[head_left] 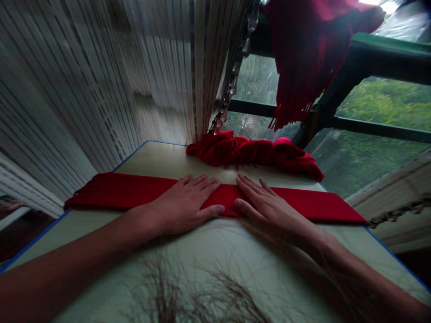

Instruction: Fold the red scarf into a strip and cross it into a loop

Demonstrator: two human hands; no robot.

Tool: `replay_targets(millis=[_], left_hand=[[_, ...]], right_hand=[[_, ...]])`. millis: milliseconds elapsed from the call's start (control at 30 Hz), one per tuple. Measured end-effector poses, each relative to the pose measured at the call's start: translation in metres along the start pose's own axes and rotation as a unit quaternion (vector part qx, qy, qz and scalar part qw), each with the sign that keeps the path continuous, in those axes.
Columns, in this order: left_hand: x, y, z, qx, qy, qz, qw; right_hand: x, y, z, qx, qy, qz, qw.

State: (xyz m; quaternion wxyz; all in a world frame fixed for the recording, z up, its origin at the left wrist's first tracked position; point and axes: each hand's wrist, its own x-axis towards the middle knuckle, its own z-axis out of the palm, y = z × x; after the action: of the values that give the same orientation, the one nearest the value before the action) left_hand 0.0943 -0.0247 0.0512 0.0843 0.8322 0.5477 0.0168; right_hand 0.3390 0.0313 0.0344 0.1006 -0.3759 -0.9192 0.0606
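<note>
A red scarf (306, 204) lies folded into a long flat strip across the table, with its fringe at the left end. My left hand (188, 202) rests palm down on the strip left of its middle, fingers stretched out. Just to the right, my right hand (262, 197) also lies flat on the scarf, its fingers pointing away and the thumb apart. A short stretch of red cloth shows between the two hands. The parts of the scarf under my palms are hidden.
A crumpled red fringed cloth (242, 150) lies along the far edge of the pale table (202, 269). Above it another red fringed scarf (310, 58) hangs before the green-framed window (380, 103). A string curtain (101, 80) falls on the left. Loose hair blurs the near foreground.
</note>
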Motion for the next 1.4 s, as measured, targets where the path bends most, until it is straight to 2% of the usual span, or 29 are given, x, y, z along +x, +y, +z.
replay_targets(millis=[100, 233, 267, 367, 400, 567, 700, 833, 967, 1100, 1267, 1400], left_hand=[[0.0000, 0.0006, -0.0003, 0.004, 0.000, -0.001, 1.000], [-0.0008, -0.0001, 0.0005, 0.003, 0.000, -0.001, 1.000], [-0.0009, -0.0003, 0.0006, 0.003, 0.000, -0.001, 1.000], [-0.0008, -0.0006, 0.0006, 0.004, 0.003, 0.002, 1.000], [-0.0007, -0.0008, 0.0007, 0.004, 0.004, 0.002, 1.000], [-0.0008, -0.0011, 0.0013, 0.003, 0.004, 0.002, 1.000], [-0.0018, -0.0008, 0.0009, 0.009, 0.002, -0.002, 1.000], [-0.0015, -0.0008, 0.0000, 0.012, -0.001, -0.002, 1.000], [-0.0008, -0.0007, -0.0003, 0.015, -0.002, -0.001, 1.000], [-0.0008, -0.0004, 0.0004, 0.017, -0.003, -0.006, 1.000], [-0.0006, -0.0012, 0.0017, 0.016, -0.001, -0.001, 1.000], [-0.0013, -0.0017, 0.0014, 0.015, 0.004, 0.002, 1.000]], right_hand=[[0.0001, -0.0006, -0.0001, -0.003, 0.055, 0.008, 0.998], [0.0006, -0.0008, 0.0010, -0.002, -0.013, -0.006, 1.000], [0.0008, -0.0009, 0.0012, 0.001, -0.010, -0.003, 1.000], [0.0013, -0.0013, 0.0012, 0.002, 0.073, 0.014, 0.997], [0.0013, -0.0014, 0.0012, -0.002, 0.083, 0.011, 0.996], [0.0004, -0.0007, 0.0047, -0.019, -0.013, -0.008, 1.000], [0.0006, -0.0001, 0.0076, -0.027, 0.023, 0.006, 0.999], [0.0006, -0.0010, 0.0054, -0.018, -0.001, -0.003, 1.000], [0.0003, -0.0022, 0.0015, -0.013, 0.045, 0.011, 0.999], [0.0002, -0.0010, 0.0043, -0.019, -0.004, -0.004, 1.000], [0.0002, -0.0012, 0.0079, -0.023, 0.046, -0.011, 0.999], [0.0003, -0.0023, 0.0056, -0.015, 0.010, -0.031, 0.999]])
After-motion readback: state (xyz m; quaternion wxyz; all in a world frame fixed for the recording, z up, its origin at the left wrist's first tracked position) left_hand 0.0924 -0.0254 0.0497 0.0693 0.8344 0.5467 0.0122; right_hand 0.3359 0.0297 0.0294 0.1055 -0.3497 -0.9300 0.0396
